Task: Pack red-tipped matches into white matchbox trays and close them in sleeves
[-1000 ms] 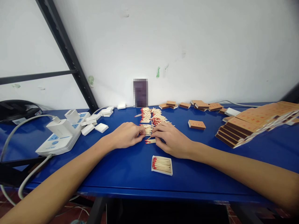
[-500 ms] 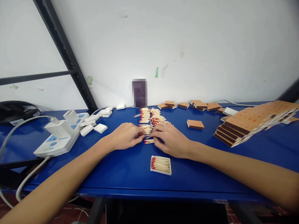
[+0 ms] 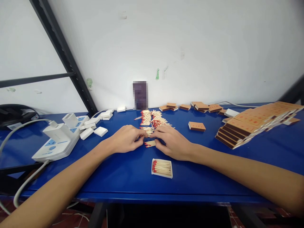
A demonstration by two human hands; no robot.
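A pile of loose red-headed wooden matches (image 3: 146,117) lies on the blue table against the wall side. At its near edge my left hand (image 3: 128,138) is closed, thumb and fingertips pressed at the head ends of some matches. Opposite it, my right hand (image 3: 174,142) has curled fingers at the other ends; the matches between the hands are mostly hidden. A few separate matches (image 3: 149,144) lie just below, close to my right thumb. Nearer me sits a white matchbox tray (image 3: 152,169), partly filled with matches, heads to the left.
Empty white trays (image 3: 101,131) lie at left beside a power strip (image 3: 51,152) with chargers and cables. To the right are a single matchbox (image 3: 197,126) and a large stack of matchboxes (image 3: 251,123). More matchboxes (image 3: 201,106) line the wall, near a pixelated dark rectangle (image 3: 140,95).
My fingertips have shifted slightly at the pile's near edge, and a match that lay between my hands no longer shows there. The whole view has slid a little to the left.
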